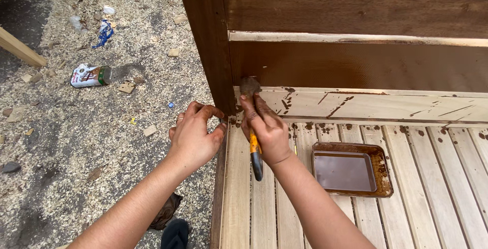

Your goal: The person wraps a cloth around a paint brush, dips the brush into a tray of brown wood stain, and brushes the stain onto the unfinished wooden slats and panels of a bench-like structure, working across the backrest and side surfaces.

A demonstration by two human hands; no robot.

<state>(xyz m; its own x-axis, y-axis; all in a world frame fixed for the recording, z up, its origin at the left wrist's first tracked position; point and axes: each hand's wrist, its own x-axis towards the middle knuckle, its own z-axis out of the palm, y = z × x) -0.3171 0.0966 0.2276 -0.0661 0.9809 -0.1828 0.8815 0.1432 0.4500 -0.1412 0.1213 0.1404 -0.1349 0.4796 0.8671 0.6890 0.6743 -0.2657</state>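
**Brush at the corner of a slatted bench**

At the bench's back corner, the right hand (pixel 267 129) is closed around a paintbrush (pixel 252 127), its bristles pressed to the dark stained panel (pixel 356 66) beside the post (pixel 208 40). The left hand (pixel 195 134) curls loosely, fingertips pinched at the slat edge, holding nothing visible. A tray of brown stain (pixel 351 170) sits on the pale slats (pixel 437 188) nearby. A can (pixel 90 75) lies on the sawdust-strewn ground (pixel 76 152).

gravel ground (pixel 86 142) strewn with sawdust, wood scraps and a crushed can (pixel 90 75), in daylight.
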